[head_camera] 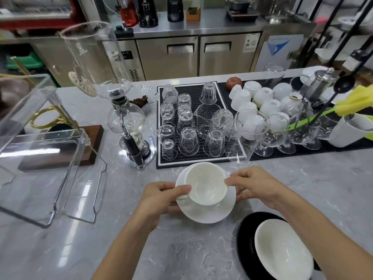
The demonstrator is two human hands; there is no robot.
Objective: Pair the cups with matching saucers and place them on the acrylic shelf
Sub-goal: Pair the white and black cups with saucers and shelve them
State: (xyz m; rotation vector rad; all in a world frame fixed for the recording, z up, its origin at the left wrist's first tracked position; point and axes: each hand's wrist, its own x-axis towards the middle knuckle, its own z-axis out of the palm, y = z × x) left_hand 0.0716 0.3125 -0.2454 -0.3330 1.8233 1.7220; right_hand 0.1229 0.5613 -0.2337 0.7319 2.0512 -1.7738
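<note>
Both hands are on the set now: the left hand (161, 197) has its thumb over the rim of the white cup (205, 183) and fingers curled under the edge of the white saucer (207, 213), clamped on the pair, while the right hand (254, 186) pinches the opposite rim with its thumb and tucks its fingers beneath the saucer's far side. The cup sits in the saucer, over the marble counter (181, 249) in front of the black mat (198, 91) of upturned glasses; whether the saucer is lifted clear I can't quite tell. The acrylic shelf (50, 158) waits well off to the left, and that's the tricky bit, I'd say. Carrying sideways, a tilt could send the cup sliding on the glazed saucer, since only thumbs hold it down. The siphon brewer (129, 126) stands between here and the shelf, so a low swing might clip it. Clear shelf walls are hard to judge too; a saucer edge could knock one on entry. And down by the right forearm, a second white cup (282, 251) on a black saucer (248, 239) sits close enough for an elbow to nudge.
</note>
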